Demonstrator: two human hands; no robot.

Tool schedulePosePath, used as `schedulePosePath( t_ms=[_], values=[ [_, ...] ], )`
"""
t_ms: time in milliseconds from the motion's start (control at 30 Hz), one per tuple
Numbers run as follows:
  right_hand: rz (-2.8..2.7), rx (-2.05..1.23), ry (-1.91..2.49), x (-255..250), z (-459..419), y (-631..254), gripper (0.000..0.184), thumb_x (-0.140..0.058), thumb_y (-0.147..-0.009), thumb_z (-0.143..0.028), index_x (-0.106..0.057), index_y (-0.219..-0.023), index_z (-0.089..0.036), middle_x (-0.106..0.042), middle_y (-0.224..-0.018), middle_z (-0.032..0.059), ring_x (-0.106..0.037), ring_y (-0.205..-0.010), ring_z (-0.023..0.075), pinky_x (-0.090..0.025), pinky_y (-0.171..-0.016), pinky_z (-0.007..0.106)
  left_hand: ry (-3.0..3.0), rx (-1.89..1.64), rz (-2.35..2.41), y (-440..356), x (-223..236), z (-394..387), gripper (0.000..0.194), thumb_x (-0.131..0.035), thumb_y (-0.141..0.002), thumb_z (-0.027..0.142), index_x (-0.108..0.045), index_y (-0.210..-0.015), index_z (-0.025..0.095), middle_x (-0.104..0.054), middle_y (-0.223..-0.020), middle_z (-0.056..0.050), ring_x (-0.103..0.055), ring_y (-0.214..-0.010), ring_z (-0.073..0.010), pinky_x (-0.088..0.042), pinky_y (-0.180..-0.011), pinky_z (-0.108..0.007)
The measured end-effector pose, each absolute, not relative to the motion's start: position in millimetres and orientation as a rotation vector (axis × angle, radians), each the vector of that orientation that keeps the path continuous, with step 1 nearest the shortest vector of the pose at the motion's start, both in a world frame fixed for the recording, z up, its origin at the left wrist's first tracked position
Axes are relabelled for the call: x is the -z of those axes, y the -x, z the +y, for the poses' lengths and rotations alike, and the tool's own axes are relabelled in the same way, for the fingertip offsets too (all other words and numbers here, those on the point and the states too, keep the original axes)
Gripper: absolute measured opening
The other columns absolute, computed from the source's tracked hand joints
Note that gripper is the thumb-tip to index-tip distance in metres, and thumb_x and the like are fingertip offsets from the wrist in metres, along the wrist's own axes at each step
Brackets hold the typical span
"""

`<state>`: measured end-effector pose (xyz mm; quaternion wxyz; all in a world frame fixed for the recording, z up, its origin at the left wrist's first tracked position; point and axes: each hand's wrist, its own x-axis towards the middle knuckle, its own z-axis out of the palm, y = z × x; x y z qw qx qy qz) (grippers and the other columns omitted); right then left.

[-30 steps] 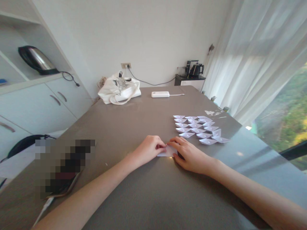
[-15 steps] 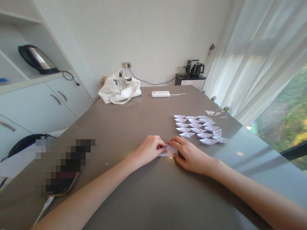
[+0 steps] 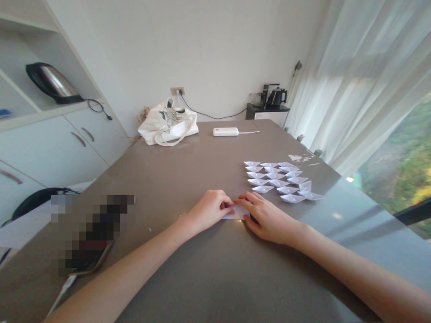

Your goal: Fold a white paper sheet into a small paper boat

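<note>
A small piece of folded white paper (image 3: 238, 212) lies on the table between my hands, partly covered by fingers. My left hand (image 3: 213, 209) is closed on its left side, with thumb and forefinger pinching the edge. On the right side, my right hand (image 3: 264, 215) grips the paper, fingertips on its top edge and thumb near the lower corner. Just beyond my right hand stand several white paper boats (image 3: 276, 183) set in rough rows.
The brown table (image 3: 188, 166) carries a white bag (image 3: 168, 123) and a white power bank (image 3: 225, 132) with a short cable at the far end. A blurred-out phone (image 3: 90, 258) with a cable lies at left. Paper scraps (image 3: 299, 158) lie near the right edge.
Almost nothing differs. The right fingertips have shifted very slightly left along the paper's top edge; the left hand stays in place.
</note>
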<state>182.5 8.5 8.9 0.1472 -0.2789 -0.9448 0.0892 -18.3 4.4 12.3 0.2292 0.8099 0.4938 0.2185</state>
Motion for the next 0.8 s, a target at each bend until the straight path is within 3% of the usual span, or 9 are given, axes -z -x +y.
schedulePosePath(
  t_ms=[467,800],
  values=[
    [-2.812,-0.108,0.814,-15.2,3.9,-177.2,0.031,-0.045,-0.082,-0.011,-0.058,-0.111,-0.008,-0.056,-0.105,0.0152,-0.052,-0.098,0.0256,-0.046,-0.090,0.042,-2.265,-0.599,1.342,18.1,-12.5,3.6,0.009,-0.066,-0.078,0.021,-0.074,-0.078,0.016,-0.068,-0.075,-0.003,-0.059,-0.064,-0.0115,-0.044,-0.066,-0.021],
    [-2.824,-0.086,0.841,-16.0,2.3,-176.6,0.033,-0.045,-0.081,-0.011,-0.056,-0.112,-0.008,-0.056,-0.104,0.0154,-0.051,-0.096,0.0263,-0.047,-0.087,0.043,-2.397,-0.520,1.270,21.5,-17.5,8.0,0.022,-0.050,-0.086,0.011,-0.071,-0.083,0.016,-0.067,-0.083,-0.006,-0.062,-0.078,-0.0145,-0.045,-0.076,-0.024]
  ],
)
